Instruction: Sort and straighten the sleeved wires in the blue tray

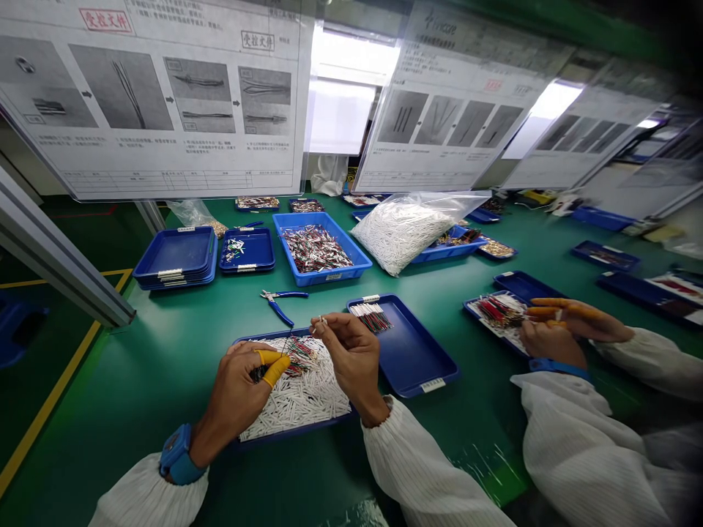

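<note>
White fabric sleeve nearest; left hand pinches thin dark wire, right hand a tiny whitish piece. I'd call 1 white-tipped wire row done, loads left.

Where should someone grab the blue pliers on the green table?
Probably around both blue handles, coming from the right and the wearer's side. The pliers lie flat with their handles spread: one points right, the other slants toward the wearer. The metal head points left, away from that grip.
</note>
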